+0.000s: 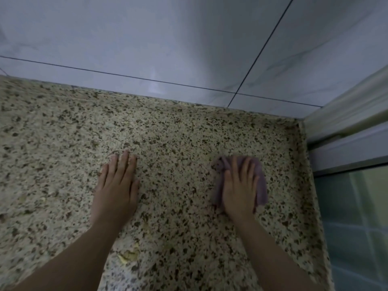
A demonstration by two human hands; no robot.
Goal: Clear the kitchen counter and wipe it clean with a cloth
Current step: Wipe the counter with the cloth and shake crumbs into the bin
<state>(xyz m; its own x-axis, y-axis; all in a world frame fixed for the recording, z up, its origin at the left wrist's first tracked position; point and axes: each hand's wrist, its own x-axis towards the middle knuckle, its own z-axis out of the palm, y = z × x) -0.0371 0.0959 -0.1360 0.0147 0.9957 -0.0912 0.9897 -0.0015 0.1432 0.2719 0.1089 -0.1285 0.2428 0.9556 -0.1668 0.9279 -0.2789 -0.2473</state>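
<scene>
Right hand [239, 185] presses the cloth [261, 185] flat, fingers straight.
The cloth lies under that hand near the counter [168, 133] corner; the left hand [118, 181] rests flat, well apart, fingers straight.

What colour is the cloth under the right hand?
The cloth is a dull purple, a mauve shade, seen in the head view, the only one.

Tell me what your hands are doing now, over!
Left hand flat on bare counter. Right hand flat, pressing purple cloth onto counter near the right edge. Pale scraps near front edge, between the arms.
</scene>
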